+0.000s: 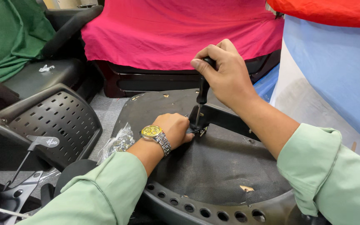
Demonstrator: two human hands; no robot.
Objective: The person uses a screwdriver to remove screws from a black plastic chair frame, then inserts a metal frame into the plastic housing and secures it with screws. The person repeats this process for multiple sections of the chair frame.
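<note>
My right hand (226,73) grips the black handle of a screwdriver (202,93) held upright, its tip down at a black metal bracket (226,118). The bracket lies on the dark underside of an upturned chair seat (213,166). My left hand (173,129), with a yellow-faced wristwatch, rests on the seat and pinches the bracket's end beside the screwdriver tip. Both sleeves are pale green.
A perforated black chair back (51,121) lies at the left, with a lever mechanism (17,187) below it. A clear plastic bag (119,141) sits by my left wrist. Pink cloth (176,29) covers furniture behind; green cloth (9,33) at far left, blue cloth (334,71) at right.
</note>
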